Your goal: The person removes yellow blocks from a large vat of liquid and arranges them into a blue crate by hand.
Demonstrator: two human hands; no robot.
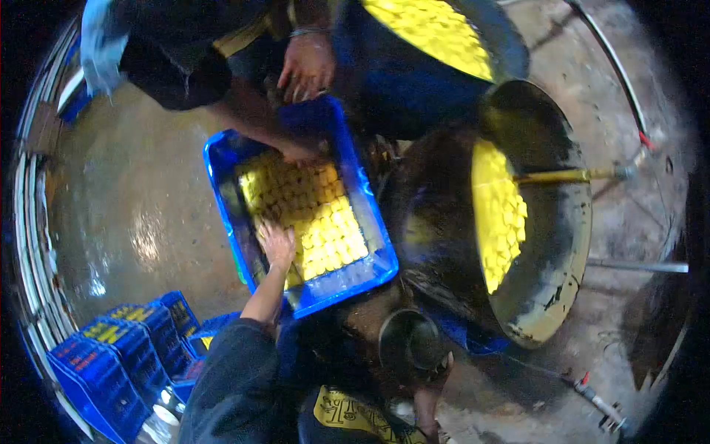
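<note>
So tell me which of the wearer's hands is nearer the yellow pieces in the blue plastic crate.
Left. The left hand rests on the yellow pieces inside the blue plastic crate; the right hand sits low, outside it.

At nine o'clock lies a wet concrete floor (140,214). At seven o'clock stand stacked blue crates (122,355). At three o'clock a large black wok (547,222) holds yellow pieces, crossed by a long handle (569,175).
</note>
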